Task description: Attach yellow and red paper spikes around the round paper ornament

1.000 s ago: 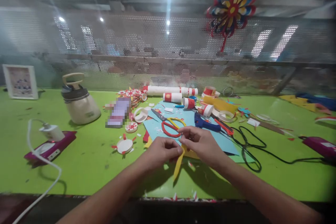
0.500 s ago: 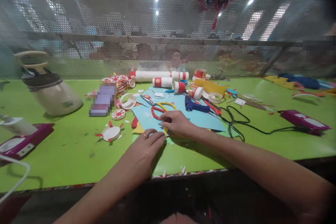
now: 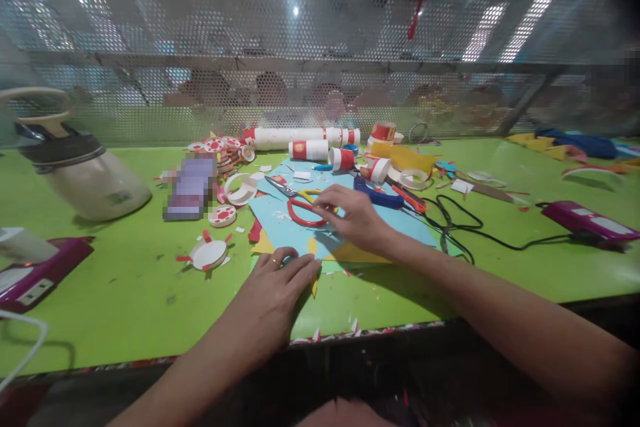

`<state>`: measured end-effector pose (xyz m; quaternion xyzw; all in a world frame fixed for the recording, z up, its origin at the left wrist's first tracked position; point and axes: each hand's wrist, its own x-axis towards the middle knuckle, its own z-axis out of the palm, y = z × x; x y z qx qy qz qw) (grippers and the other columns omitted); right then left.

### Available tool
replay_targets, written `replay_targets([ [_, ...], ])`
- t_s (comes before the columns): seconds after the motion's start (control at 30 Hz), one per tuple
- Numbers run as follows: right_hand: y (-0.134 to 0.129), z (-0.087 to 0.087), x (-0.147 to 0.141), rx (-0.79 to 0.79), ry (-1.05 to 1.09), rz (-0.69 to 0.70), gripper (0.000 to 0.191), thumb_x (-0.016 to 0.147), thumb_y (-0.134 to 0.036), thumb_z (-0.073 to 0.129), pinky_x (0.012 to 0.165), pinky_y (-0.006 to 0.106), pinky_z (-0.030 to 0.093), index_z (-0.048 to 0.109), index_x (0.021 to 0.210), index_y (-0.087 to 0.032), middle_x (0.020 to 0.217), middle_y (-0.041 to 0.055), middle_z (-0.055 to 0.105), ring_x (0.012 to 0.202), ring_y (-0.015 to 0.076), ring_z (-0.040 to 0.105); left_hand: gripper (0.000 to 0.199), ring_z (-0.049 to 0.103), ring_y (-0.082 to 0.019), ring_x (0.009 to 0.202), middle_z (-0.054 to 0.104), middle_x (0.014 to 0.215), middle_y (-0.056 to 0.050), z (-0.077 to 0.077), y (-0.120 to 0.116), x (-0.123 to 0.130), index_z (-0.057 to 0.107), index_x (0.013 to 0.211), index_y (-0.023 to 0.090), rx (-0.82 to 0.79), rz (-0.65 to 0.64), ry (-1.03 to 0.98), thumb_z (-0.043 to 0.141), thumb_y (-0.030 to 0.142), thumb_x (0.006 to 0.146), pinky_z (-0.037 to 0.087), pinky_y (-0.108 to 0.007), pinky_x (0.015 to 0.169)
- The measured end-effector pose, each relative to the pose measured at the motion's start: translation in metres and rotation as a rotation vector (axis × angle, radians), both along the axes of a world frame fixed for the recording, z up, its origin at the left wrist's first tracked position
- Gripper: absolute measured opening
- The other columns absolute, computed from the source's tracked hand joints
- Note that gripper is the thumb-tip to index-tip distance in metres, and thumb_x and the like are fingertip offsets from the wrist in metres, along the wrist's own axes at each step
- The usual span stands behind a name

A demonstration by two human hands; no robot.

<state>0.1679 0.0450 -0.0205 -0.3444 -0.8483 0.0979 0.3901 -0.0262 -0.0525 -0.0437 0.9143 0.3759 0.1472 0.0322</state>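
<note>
My left hand rests low over the table's near side, fingers bent and together. A small pointed piece of yellow paper sticks out beneath its fingertips; the thumb is hidden. Up on the light blue paper, my right hand has its fingers closed at the handles of the scissors. These have one red and one yellow handle, and their blades point to the far left. The right fingers partly cover the handles. More yellow paper shows under the blue sheet's near edge.
Right of the scissors are a blue glue gun and a red-handled cutter. Paper cups lie behind. To the left are a phone, a paper disc with red tabs and a large jug. A black cord reaches a purple power strip.
My right hand has moved away from my left, up and right to the scissors' handles. My left hand has stayed nearly in place, and the yellow piece beneath it now shows. The view has shifted slightly.
</note>
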Motion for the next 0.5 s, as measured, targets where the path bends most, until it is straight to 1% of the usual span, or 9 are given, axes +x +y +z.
replay_targets([
  [0.07, -0.005, 0.010, 0.014, 0.041, -0.007, -0.051, 0.014, 0.087, -0.020, 0.053, 0.072, 0.031, 0.045, 0.066, 0.085, -0.014, 0.085, 0.0086, 0.063, 0.077, 0.0166, 0.057, 0.053, 0.041, -0.028, 0.106, 0.054, 0.127, -0.010, 0.000, 0.000, 0.001, 0.039, 0.130, 0.017, -0.034, 0.008, -0.031, 0.040, 0.001, 0.080, 0.038, -0.043, 0.087],
  [0.13, -0.015, 0.017, 0.027, -0.014, -0.068, 0.001, 0.016, 0.087, -0.023, 0.053, 0.072, 0.031, 0.045, 0.067, 0.085, -0.014, 0.085, 0.0089, 0.065, 0.078, 0.0174, 0.058, 0.050, 0.043, -0.027, 0.102, 0.056, 0.123, -0.010, 0.000, 0.002, 0.001, 0.040, 0.129, 0.018, -0.065, 0.017, -0.052, 0.039, 0.002, 0.081, 0.039, -0.042, 0.086],
  [0.2, -0.029, 0.019, 0.037, -0.175, -0.115, 0.096, 0.021, 0.088, -0.028, 0.052, 0.071, 0.030, 0.045, 0.067, 0.083, -0.014, 0.082, 0.0074, 0.067, 0.077, 0.0168, 0.059, 0.046, 0.045, -0.027, 0.098, 0.057, 0.119, -0.010, 0.002, 0.003, 0.001, 0.042, 0.125, 0.019, -0.088, 0.012, -0.064, 0.040, 0.005, 0.082, 0.040, -0.042, 0.084],
  [0.27, -0.044, 0.019, 0.045, -0.431, -0.119, 0.143, 0.036, 0.094, -0.034, 0.040, 0.069, 0.028, 0.046, 0.067, 0.080, -0.015, 0.076, 0.0059, 0.068, 0.071, 0.0147, 0.060, 0.041, 0.047, -0.026, 0.094, 0.058, 0.116, -0.010, 0.005, 0.006, 0.001, 0.045, 0.122, 0.020, -0.105, -0.005, -0.079, 0.041, 0.008, 0.083, 0.041, -0.042, 0.082],
  [0.33, -0.057, 0.021, 0.054, -0.686, -0.055, 0.224, 0.045, 0.096, -0.041, 0.033, 0.068, 0.028, 0.048, 0.068, 0.086, -0.015, 0.073, 0.0059, 0.068, 0.067, 0.0142, 0.061, 0.039, 0.048, -0.024, 0.092, 0.059, 0.114, -0.010, 0.009, 0.008, 0.000, 0.048, 0.119, 0.021, -0.123, -0.028, -0.094, 0.041, 0.009, 0.083, 0.041, -0.040, 0.081],
  [0.4, -0.068, 0.027, 0.069, -0.902, 0.052, 0.329, 0.046, 0.093, -0.049, 0.036, 0.065, 0.031, 0.049, 0.069, 0.095, -0.016, 0.072, 0.0066, 0.069, 0.065, 0.0155, 0.063, 0.035, 0.049, -0.024, 0.090, 0.060, 0.110, -0.010, 0.014, 0.011, -0.001, 0.051, 0.114, 0.020, -0.140, -0.048, -0.094, 0.042, 0.009, 0.082, 0.042, -0.039, 0.080],
  [0.43, -0.072, 0.032, 0.078, -0.954, 0.134, 0.367, 0.047, 0.089, -0.054, 0.041, 0.062, 0.031, 0.049, 0.070, 0.096, -0.018, 0.072, 0.0069, 0.070, 0.063, 0.0163, 0.063, 0.034, 0.050, -0.024, 0.090, 0.060, 0.108, -0.010, 0.016, 0.013, -0.001, 0.052, 0.112, 0.020, -0.145, -0.058, -0.084, 0.044, 0.009, 0.081, 0.042, -0.039, 0.081],
  [0.47, -0.075, 0.038, 0.089, -0.959, 0.220, 0.355, 0.048, 0.084, -0.060, 0.046, 0.059, 0.031, 0.048, 0.071, 0.096, -0.021, 0.070, 0.0068, 0.070, 0.060, 0.0169, 0.064, 0.033, 0.050, -0.024, 0.090, 0.060, 0.107, -0.010, 0.018, 0.015, -0.001, 0.053, 0.109, 0.020, -0.146, -0.065, -0.072, 0.046, 0.009, 0.079, 0.041, -0.040, 0.081],
  [0.5, -0.078, 0.045, 0.101, -0.901, 0.310, 0.311, 0.051, 0.077, -0.067, 0.050, 0.056, 0.031, 0.046, 0.073, 0.093, -0.024, 0.067, 0.0067, 0.070, 0.057, 0.0169, 0.063, 0.033, 0.050, -0.024, 0.090, 0.060, 0.106, -0.010, 0.019, 0.017, -0.001, 0.054, 0.108, 0.019, -0.145, -0.069, -0.059, 0.047, 0.008, 0.077, 0.041, -0.040, 0.082],
])
